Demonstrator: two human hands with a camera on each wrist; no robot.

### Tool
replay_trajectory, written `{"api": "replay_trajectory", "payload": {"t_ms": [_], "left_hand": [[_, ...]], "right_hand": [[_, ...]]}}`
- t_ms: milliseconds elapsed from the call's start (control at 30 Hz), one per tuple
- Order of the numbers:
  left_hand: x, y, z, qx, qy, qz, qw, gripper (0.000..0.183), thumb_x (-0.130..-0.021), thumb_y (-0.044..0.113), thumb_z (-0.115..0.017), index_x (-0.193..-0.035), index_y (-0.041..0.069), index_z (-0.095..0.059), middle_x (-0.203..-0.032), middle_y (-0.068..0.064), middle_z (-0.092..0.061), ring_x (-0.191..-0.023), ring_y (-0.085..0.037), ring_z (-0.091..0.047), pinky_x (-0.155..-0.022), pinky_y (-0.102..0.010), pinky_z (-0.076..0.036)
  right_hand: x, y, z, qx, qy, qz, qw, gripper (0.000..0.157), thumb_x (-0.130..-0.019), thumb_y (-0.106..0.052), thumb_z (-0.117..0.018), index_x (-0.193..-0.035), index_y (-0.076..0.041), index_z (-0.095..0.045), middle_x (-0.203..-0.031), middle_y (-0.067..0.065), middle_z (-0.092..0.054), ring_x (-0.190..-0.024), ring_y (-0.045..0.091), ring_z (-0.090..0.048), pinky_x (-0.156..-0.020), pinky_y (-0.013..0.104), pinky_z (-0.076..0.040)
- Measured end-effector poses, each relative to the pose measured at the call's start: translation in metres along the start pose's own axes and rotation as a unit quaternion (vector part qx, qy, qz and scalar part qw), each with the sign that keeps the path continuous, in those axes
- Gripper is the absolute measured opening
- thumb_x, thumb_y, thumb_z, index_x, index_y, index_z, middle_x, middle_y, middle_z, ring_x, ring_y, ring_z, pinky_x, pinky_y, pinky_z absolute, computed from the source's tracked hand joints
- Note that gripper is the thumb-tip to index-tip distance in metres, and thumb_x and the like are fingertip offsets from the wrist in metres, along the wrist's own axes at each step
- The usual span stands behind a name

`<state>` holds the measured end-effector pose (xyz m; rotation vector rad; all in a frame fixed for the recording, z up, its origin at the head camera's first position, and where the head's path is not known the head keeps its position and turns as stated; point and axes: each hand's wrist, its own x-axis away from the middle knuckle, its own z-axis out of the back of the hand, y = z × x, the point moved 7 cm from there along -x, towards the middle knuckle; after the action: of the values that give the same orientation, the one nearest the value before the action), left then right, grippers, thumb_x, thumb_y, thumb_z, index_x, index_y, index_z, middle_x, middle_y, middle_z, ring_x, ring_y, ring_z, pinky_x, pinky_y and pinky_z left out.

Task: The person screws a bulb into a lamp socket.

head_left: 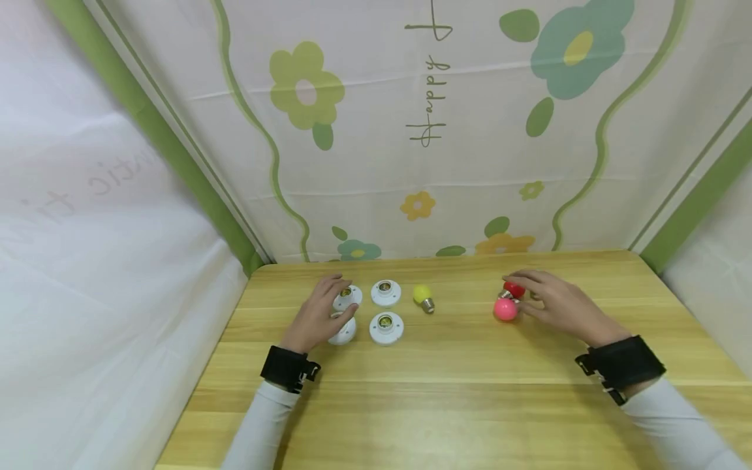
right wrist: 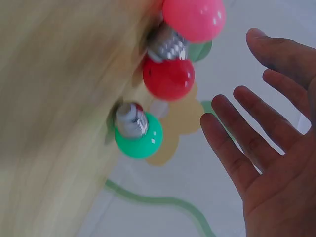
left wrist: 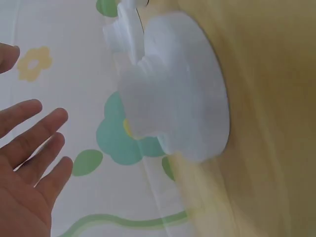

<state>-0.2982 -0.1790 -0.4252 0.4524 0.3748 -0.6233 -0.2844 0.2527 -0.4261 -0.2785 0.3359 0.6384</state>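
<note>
My left hand (head_left: 317,316) hovers over the two left lamp holders, its fingers spread and apart from them in the left wrist view. One white round lamp holder (left wrist: 192,89) stands large there, with part of another (left wrist: 129,32) behind it. To its right are two more lamp holders, a back one (head_left: 386,299) and a front one (head_left: 395,334). My right hand (head_left: 561,305) reaches over a red bulb (head_left: 514,289) and a pink bulb (head_left: 505,310). Its fingers look straight and hold nothing in the right wrist view, where a green bulb (right wrist: 140,140) also lies; the hand hides it from the head view.
A yellow bulb (head_left: 422,294) with a metal screw base lies between the lamp holders and the other bulbs. The wooden table (head_left: 423,405) meets a flower-printed white curtain (head_left: 364,170) at its back edge. White fabric walls (head_left: 106,261) rise at both sides.
</note>
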Motion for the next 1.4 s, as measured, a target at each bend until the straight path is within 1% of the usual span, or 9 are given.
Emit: {"api": "replay_trajectory", "payload": {"t_ms": [100,233,433,600,767,1000,1100,1267,1400], "left_hand": [[0.000,0.004,-0.003,0.001,0.007,-0.012,0.9999,0.050,-0.094,0.041,-0.060,-0.133,0.010,-0.054,-0.140,-0.011,-0.047,-0.132,-0.024,-0.038,-0.099,-0.045,-0.046],[0.000,0.009,-0.011,0.005,0.004,-0.023,0.9997,0.049,-0.095,0.041,-0.059,-0.133,0.012,-0.053,-0.138,-0.009,-0.049,-0.130,-0.022,-0.039,-0.100,-0.043,-0.046],[0.001,0.013,-0.020,0.015,-0.014,-0.016,0.9997,0.052,-0.096,0.045,-0.054,-0.136,0.012,-0.052,-0.137,-0.009,-0.049,-0.128,-0.020,-0.041,-0.101,-0.040,-0.045],[0.001,0.017,-0.030,0.036,-0.039,-0.008,0.9985,0.056,-0.096,0.045,-0.055,-0.139,0.010,-0.049,-0.137,-0.008,-0.049,-0.127,-0.022,-0.044,-0.101,-0.042,-0.045],[0.001,0.025,-0.038,0.048,-0.065,-0.009,0.9967,0.058,-0.095,0.046,-0.056,-0.141,0.011,-0.047,-0.137,-0.004,-0.049,-0.126,-0.021,-0.044,-0.100,-0.042,-0.046],[0.003,0.035,-0.051,0.079,-0.109,-0.010,0.9909,0.069,-0.091,0.054,-0.058,-0.145,0.014,-0.042,-0.141,0.000,-0.044,-0.130,-0.017,-0.039,-0.101,-0.043,-0.045],[0.003,0.037,-0.057,0.080,-0.127,-0.004,0.9887,0.075,-0.088,0.059,-0.059,-0.147,0.016,-0.039,-0.143,0.001,-0.041,-0.131,-0.016,-0.037,-0.102,-0.042,-0.044],[0.004,0.036,-0.064,0.089,-0.165,0.017,0.9821,0.085,-0.083,0.059,-0.065,-0.149,0.016,-0.036,-0.148,-0.003,-0.036,-0.134,-0.020,-0.033,-0.105,-0.043,-0.041],[0.005,0.038,-0.068,0.106,-0.188,0.022,0.9763,0.087,-0.081,0.053,-0.072,-0.149,0.014,-0.034,-0.149,-0.007,-0.035,-0.134,-0.023,-0.034,-0.105,-0.045,-0.040]], "right_hand": [[-0.003,-0.005,-0.008,-0.012,-0.010,0.002,1.000,0.057,-0.084,-0.024,-0.074,-0.137,-0.015,-0.055,-0.132,0.012,-0.055,-0.115,0.034,-0.053,-0.083,0.054,-0.052],[-0.007,-0.008,-0.016,-0.019,-0.017,0.000,1.000,0.057,-0.085,-0.024,-0.073,-0.138,-0.015,-0.053,-0.135,0.013,-0.053,-0.118,0.034,-0.051,-0.086,0.055,-0.050],[-0.011,-0.011,-0.025,-0.028,-0.023,-0.004,0.999,0.059,-0.083,-0.024,-0.075,-0.137,-0.015,-0.054,-0.135,0.014,-0.053,-0.121,0.033,-0.049,-0.090,0.055,-0.049],[-0.013,-0.016,-0.030,-0.035,-0.015,0.000,0.999,0.057,-0.082,-0.024,-0.076,-0.134,-0.013,-0.057,-0.132,0.013,-0.056,-0.120,0.033,-0.049,-0.092,0.054,-0.048],[-0.013,-0.017,-0.034,-0.036,-0.010,-0.002,0.999,0.049,-0.084,-0.022,-0.074,-0.129,-0.011,-0.061,-0.127,0.012,-0.059,-0.118,0.033,-0.050,-0.093,0.054,-0.047],[-0.009,-0.017,-0.040,-0.019,-0.030,-0.018,0.999,0.046,-0.080,-0.021,-0.076,-0.124,-0.012,-0.064,-0.123,0.011,-0.062,-0.119,0.036,-0.049,-0.092,0.059,-0.046],[-0.008,-0.016,-0.042,-0.016,-0.036,-0.025,0.999,0.045,-0.079,-0.021,-0.077,-0.122,-0.012,-0.065,-0.122,0.011,-0.063,-0.119,0.036,-0.048,-0.092,0.062,-0.044],[-0.006,-0.016,-0.044,-0.021,-0.035,-0.021,0.999,0.044,-0.078,-0.019,-0.078,-0.120,-0.010,-0.066,-0.121,0.011,-0.063,-0.119,0.036,-0.048,-0.092,0.063,-0.044],[-0.005,-0.017,-0.044,-0.027,-0.029,-0.013,0.999,0.037,-0.081,-0.011,-0.074,-0.117,-0.008,-0.067,-0.118,0.012,-0.063,-0.117,0.035,-0.049,-0.094,0.060,-0.044]]}}
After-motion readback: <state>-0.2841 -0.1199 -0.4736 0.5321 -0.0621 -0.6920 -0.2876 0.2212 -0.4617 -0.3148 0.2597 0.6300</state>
